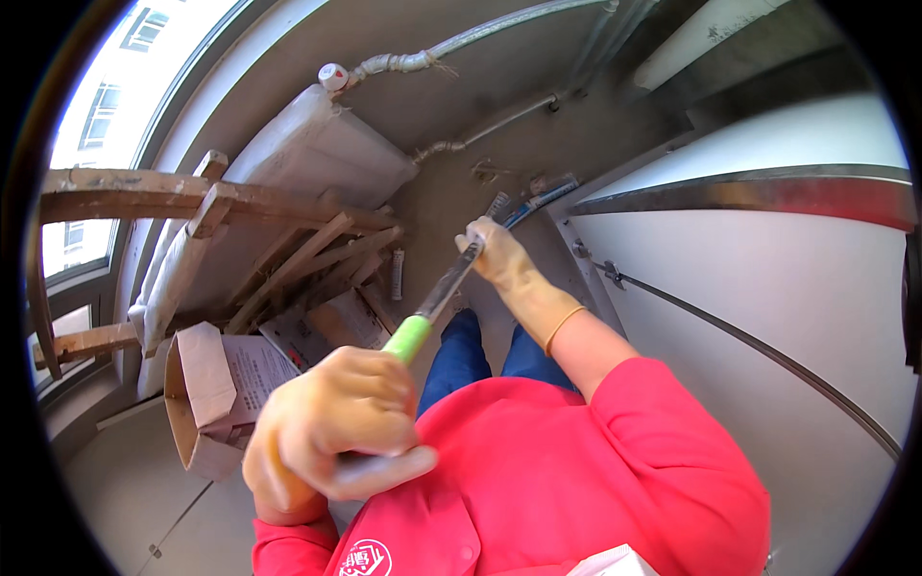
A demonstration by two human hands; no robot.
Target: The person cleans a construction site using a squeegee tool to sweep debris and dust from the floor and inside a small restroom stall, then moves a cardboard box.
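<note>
My left hand [346,417], in a tan rubber glove and blurred, is closed around the top end of a long-handled tool. Just past its knuckles shows the tool's green grip [408,338]. My right hand [498,255], in the same kind of glove, grips the dark, worn shaft [450,281] further down. The tool slants away from me, and its far end is hidden behind my right hand. Past that hand, near the floor, lies a blue-and-white sealant cartridge [542,199]. My legs in blue jeans [464,353] stand below the shaft.
On the left, a rough wooden frame [144,194] leans among loose timber, beside a wrapped panel [324,151]. An opened cardboard box [205,403] stands nearby. A white cartridge [397,275] lies on the floor [425,209]. White panels [756,281] with metal trim line my right.
</note>
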